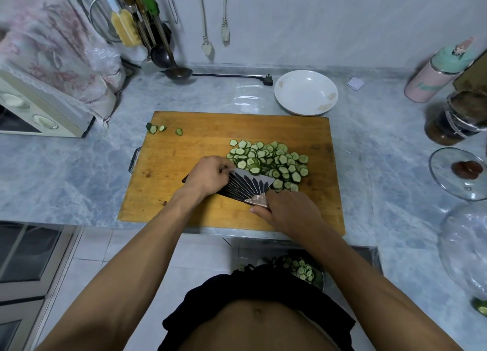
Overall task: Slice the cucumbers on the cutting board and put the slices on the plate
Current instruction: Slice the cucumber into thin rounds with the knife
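A heap of thin cucumber slices [271,162] lies right of centre on the wooden cutting board [200,129]. A broad knife [247,186] with a black-and-white patterned blade lies nearly flat on the board, its edge against the near side of the heap. My right hand [288,211] grips the knife's handle at the blade's near right corner. My left hand [208,176] rests on the left part of the blade, bent fingertips touching it beside the slices. The white plate [305,92] stands behind the board's far right corner with no slices on it.
Three cucumber end pieces [154,128] lie at the board's far left corner. A microwave [39,113] under a cloth stands left. Hanging utensils and a ladle [178,72] are behind. Jars [456,118] and a glass lid [461,172] stand right. A bowl of slices [303,269] sits below the counter edge.
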`<state>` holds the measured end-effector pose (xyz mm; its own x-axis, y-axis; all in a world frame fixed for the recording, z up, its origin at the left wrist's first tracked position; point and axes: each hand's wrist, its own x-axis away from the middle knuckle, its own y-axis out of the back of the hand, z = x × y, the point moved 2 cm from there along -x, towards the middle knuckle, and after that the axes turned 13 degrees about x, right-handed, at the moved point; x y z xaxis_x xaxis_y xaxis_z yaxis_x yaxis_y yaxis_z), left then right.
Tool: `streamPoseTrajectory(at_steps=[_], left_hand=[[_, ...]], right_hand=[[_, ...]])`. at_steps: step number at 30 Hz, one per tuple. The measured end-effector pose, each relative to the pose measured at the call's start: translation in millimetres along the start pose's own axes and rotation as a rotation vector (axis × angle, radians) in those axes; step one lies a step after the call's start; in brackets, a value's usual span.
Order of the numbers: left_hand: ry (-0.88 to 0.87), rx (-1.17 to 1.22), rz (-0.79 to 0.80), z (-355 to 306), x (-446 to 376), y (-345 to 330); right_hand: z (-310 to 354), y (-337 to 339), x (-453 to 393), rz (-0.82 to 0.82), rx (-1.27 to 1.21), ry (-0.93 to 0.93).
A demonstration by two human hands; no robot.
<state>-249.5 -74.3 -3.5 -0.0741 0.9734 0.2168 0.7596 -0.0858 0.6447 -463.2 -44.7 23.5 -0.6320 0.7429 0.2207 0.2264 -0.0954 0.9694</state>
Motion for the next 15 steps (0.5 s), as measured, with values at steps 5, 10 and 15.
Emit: streamPoseTrajectory(at_steps=[5, 10, 15], left_hand=[[-0.19, 0.059, 0.023, -15.1, 3.3, -8.9], [-0.286, -0.035, 0.159, -30.1, -1.5, -18.6], [-0.16, -0.08, 0.001, -23.3, -6.2, -9.8]], right_hand=[[1.3, 2.0, 2.8, -0.012, 0.004, 0.002], [-0.5, 2.7, 1.6, -0.011, 0.013, 0.0], [-2.1, 3.0, 5.7, 0.01, 0.007, -0.016]])
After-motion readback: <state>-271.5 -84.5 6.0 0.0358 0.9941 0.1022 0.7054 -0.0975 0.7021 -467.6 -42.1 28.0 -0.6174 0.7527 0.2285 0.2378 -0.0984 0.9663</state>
